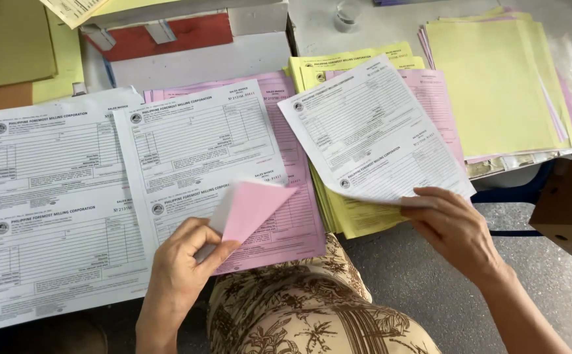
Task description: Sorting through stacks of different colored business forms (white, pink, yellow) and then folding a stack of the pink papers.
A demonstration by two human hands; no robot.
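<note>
The left hand (180, 261) pinched the lifted corner of a pink sheet (254, 206) between thumb and fingers (217, 254), the corner folded up and back over the white form (197, 141) lying on a pink stack (296, 226). The right hand (453, 229) gripped the lower edge of a loose white printed form (371, 131), thumb on top, holding it tilted above a yellow stack (351, 216). Both forms bore ruled tables in grey print. A larger white stack (50, 203) lay at the left of the worktop (365, 26).
</note>
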